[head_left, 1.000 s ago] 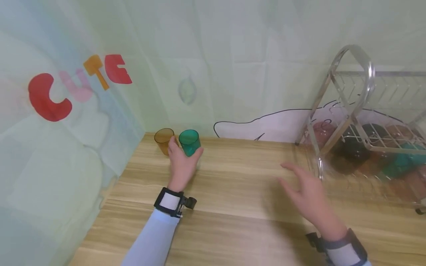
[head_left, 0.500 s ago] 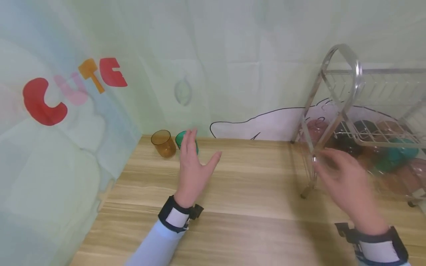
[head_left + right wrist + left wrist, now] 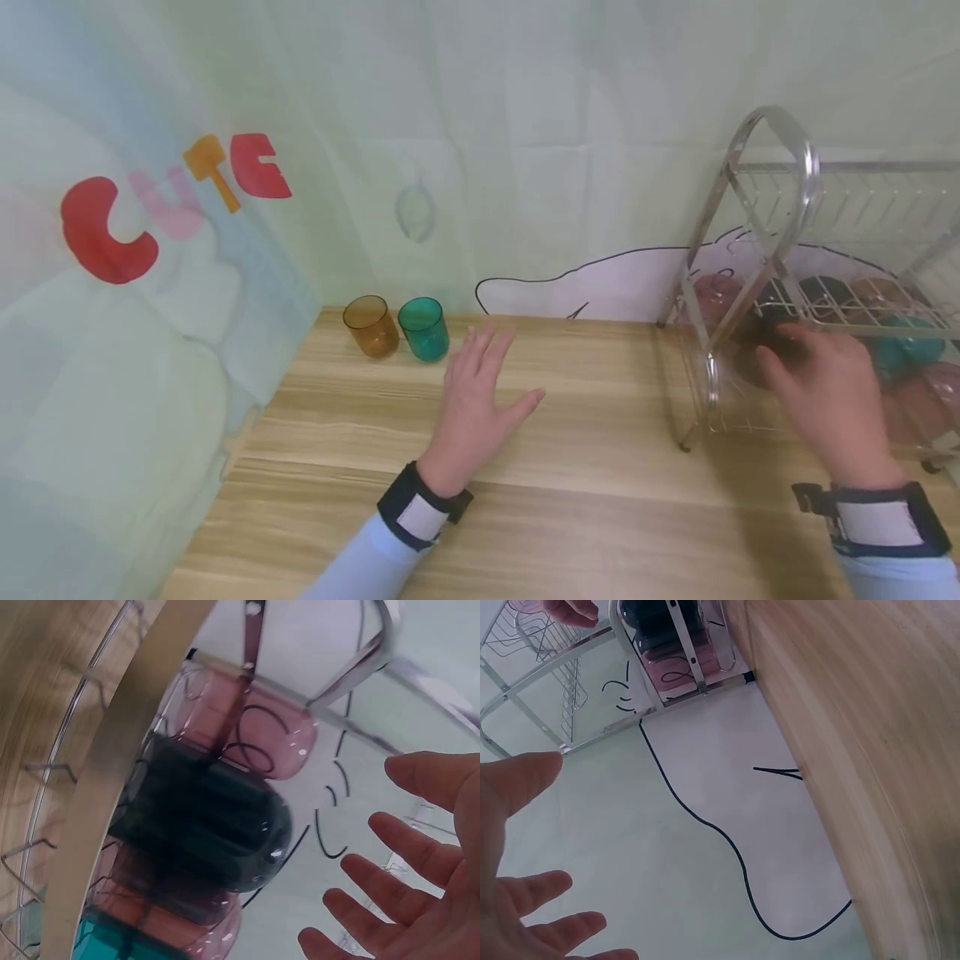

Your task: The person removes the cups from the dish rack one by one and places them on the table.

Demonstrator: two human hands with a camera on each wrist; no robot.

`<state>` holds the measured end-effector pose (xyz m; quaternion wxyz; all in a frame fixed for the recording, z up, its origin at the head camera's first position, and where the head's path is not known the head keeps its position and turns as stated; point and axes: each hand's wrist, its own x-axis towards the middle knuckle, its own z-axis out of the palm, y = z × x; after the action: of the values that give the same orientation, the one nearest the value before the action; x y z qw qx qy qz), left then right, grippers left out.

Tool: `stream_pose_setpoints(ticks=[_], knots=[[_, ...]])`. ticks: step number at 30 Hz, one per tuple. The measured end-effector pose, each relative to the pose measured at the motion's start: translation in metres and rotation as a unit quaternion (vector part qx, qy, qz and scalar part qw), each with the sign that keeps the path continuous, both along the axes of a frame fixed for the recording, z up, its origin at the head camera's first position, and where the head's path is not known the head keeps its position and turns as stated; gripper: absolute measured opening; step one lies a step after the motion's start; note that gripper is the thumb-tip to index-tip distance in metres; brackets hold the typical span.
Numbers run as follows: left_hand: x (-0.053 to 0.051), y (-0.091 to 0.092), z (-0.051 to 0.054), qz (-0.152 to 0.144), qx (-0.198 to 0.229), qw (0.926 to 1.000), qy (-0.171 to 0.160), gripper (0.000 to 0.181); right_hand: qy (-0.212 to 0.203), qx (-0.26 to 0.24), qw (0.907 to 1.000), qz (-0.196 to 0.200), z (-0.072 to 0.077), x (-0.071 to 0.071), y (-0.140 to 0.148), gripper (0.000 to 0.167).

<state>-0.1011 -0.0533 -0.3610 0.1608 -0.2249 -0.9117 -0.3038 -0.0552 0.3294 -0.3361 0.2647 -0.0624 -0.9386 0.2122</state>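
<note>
An amber cup [image 3: 372, 327] and a teal cup [image 3: 425, 330] stand side by side near the back left of the table. Just right of the teal cup is my left hand [image 3: 474, 408], fingers spread, holding nothing. My right hand [image 3: 836, 400] is at the front of the metal rack [image 3: 712, 379]; the right wrist view shows the right hand [image 3: 409, 877] with spread fingers beside dark cups [image 3: 217, 817] and a pink cup [image 3: 251, 724], touching none of them.
The two-tier rack covers the right side of the table [image 3: 585, 450], with several coloured cups, one of them teal [image 3: 907, 342], on its lower tier. A printed curtain [image 3: 525, 208] hangs behind the table and along its left.
My left hand has left the two cups and moved right and nearer, uncovering the teal one. The right hand has moved right to the rack.
</note>
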Motion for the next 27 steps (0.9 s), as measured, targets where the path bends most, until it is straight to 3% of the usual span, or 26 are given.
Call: stream_pose_setpoints(ticks=[11, 18, 22, 27], knots=[[0.010, 0.007, -0.014, -0.045, -0.060, 0.9966, -0.035, 0.068, -0.105, 0.067, 0.9922, -0.001, 0.000, -0.026, 0.019, 0.063], [0.015, 0.010, -0.017, -0.064, -0.090, 0.9913, -0.073, 0.062, -0.196, 0.071, 0.9777, -0.021, -0.002, -0.037, 0.021, 0.084], [0.017, 0.011, -0.020, -0.066, -0.101, 0.9896, -0.078, 0.061, -0.215, 0.072, 0.9737, -0.023, -0.006, -0.040, 0.024, 0.090], [0.017, 0.012, -0.022, -0.067, -0.110, 0.9886, -0.078, 0.060, -0.204, 0.082, 0.9753, -0.021, -0.012, -0.042, 0.026, 0.080]])
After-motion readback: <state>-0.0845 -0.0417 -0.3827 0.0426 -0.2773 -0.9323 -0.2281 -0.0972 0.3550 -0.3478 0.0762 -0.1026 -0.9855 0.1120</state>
